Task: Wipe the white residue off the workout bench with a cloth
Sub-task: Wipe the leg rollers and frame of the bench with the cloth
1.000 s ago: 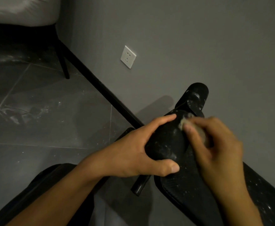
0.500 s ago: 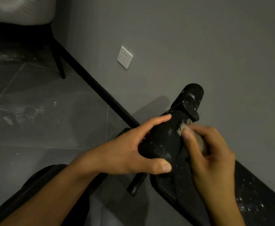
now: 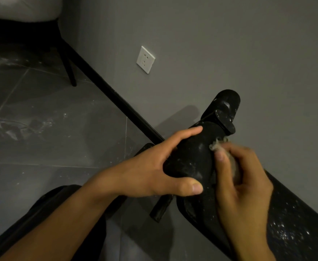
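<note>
**Workout bench** (image 3: pixel 293 223): black, running from lower right up toward the grey wall (image 3: pixel 229 44), its far end close to the wall. White residue (image 3: pixel 286 234) speckles the long pad at lower right, with lighter flecks on the end pad (image 3: pixel 190 159).

**Left hand** (image 3: pixel 154 172): grip clamped round the end pad, thumb on the near edge, forefinger along the far edge.

**Right hand** (image 3: pixel 243 194): grip pinched on a pale cloth (image 3: pixel 217 146), which is pressed to the end pad's right edge just below a small upper pad (image 3: pixel 227 106).

**Surroundings:** dark tiled floor (image 3: pixel 50 129) lies open to the left. A black baseboard (image 3: pixel 116 98) edges the wall. A white wall socket (image 3: pixel 145 59) sits above it. A chair leg (image 3: pixel 68 68) stands at upper left, well apart.
</note>
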`<state>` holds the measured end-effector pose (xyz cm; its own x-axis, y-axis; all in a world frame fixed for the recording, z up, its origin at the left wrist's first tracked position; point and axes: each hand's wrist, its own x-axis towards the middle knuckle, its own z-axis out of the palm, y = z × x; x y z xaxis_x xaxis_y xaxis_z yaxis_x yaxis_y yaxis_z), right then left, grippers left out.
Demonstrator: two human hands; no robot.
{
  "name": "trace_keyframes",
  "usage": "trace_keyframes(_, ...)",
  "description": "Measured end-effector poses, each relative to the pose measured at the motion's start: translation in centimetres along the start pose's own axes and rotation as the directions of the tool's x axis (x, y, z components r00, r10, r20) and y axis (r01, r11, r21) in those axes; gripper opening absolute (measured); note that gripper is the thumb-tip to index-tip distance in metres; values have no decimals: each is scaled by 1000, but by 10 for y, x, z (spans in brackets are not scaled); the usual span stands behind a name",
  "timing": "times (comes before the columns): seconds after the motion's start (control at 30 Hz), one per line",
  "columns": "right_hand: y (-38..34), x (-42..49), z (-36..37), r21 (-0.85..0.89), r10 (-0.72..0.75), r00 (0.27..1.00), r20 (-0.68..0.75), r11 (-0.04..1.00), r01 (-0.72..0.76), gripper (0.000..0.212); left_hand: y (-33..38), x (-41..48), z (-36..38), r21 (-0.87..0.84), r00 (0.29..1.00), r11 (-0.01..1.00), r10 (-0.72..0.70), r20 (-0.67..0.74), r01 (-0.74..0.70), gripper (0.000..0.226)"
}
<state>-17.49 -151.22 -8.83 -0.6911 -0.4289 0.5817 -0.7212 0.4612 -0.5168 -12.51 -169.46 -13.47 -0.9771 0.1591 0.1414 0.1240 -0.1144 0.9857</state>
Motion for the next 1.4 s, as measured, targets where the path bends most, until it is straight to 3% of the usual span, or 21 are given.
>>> trace_keyframes(0.13, -8, -21, -6, 58, -119, 991, 66, 992, 115, 10, -2, -1, 1, 0, 1000, 1000, 5, -22, -5, 98)
trace_keyframes(0.33, 0, 4, 1, -9, 5, 1000, -11, 1000, -5, 12, -1, 0, -1, 0, 1000, 1000, -2, 1, 2, 96)
trace_keyframes(0.47, -14, -27, 0, 105, -99, 995, 20, 990, 96, 13, -1, -1, 0, 6, 1000, 1000, 5, -9, -5, 95)
trace_keyframes(0.57, -9, -25, 8, 59, -149, 988, -33, 987, 150, 11, -1, -2, -1, 3, 1000, 1000, -2, 3, 1, 94)
trace_keyframes(0.73, 2, 1, 8, 54, 58, 997, -49, 997, -55, 12, -1, -1, -1, -14, 1000, 1000, -11, 10, 11, 94)
trace_keyframes(0.9, -10, -24, 1, 117, -114, 993, 22, 987, 110, 10, -1, -2, 1, -47, 1000, 999, -11, -8, 10, 97)
trace_keyframes(1.07, -4, 4, 2, 3, -13, 1000, 20, 1000, 12, 12, -3, 0, 0, -42, 1000, 999, -10, 1, 10, 97)
trace_keyframes(1.27, -12, -18, -6, 88, -76, 993, 92, 994, 68, 10, -3, 0, 0, -50, 1000, 999, -16, -4, 16, 98)
trace_keyframes(1.4, -6, 7, -2, -5, 40, 998, 49, 999, -40, 10, -3, 0, -1, -53, 1000, 998, -21, 21, 22, 98)
